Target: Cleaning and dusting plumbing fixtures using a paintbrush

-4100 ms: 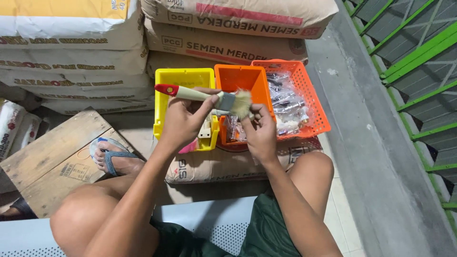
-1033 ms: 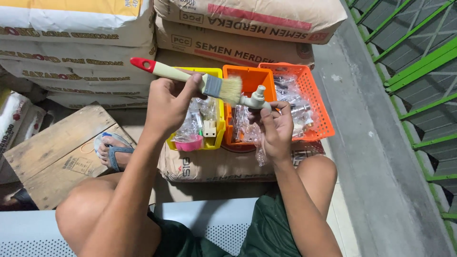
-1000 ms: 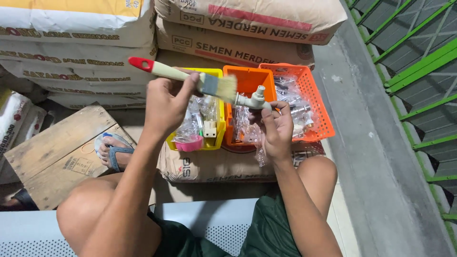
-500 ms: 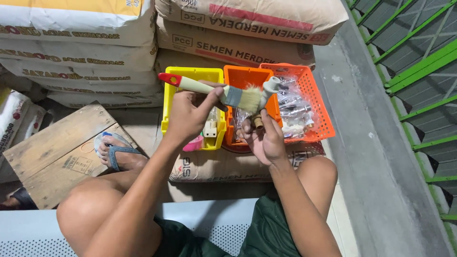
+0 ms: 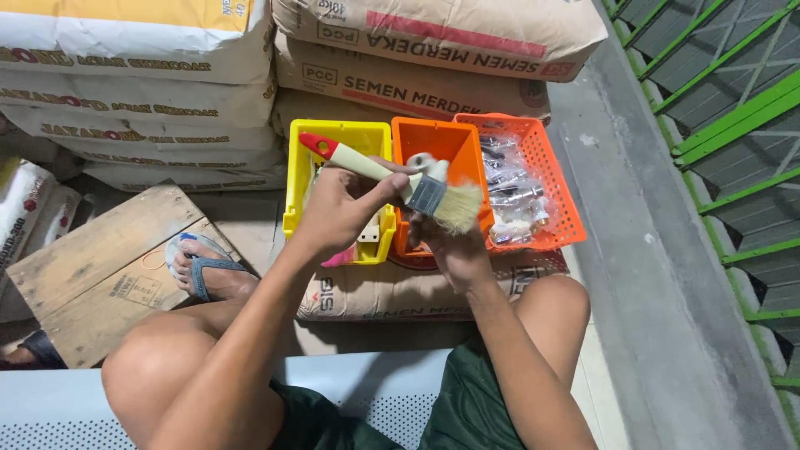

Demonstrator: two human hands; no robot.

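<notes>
My left hand (image 5: 340,210) grips a paintbrush (image 5: 392,177) with a cream handle, a red tip and pale bristles. The bristles lie across the top of my right hand (image 5: 454,250). That hand is closed on a small white plastic pipe fitting (image 5: 427,163), whose end pokes up behind the brush's metal band; most of the fitting is hidden. Both hands hover over a yellow bin (image 5: 335,133) and an orange bin (image 5: 437,138). I cannot see what lies under the hands in either bin.
An orange mesh basket (image 5: 557,193) with clear-wrapped metal parts sits right of the bins, all on a cement sack (image 5: 375,293). Stacked sacks (image 5: 142,92) rise behind. A wooden board (image 5: 87,262) and my sandalled foot (image 5: 200,268) lie left; green railings (image 5: 733,125) stand right.
The brush has come down and to the right, from raised at the left onto the fitting. My right hand has turned the fitting and drawn it in under the bristles.
</notes>
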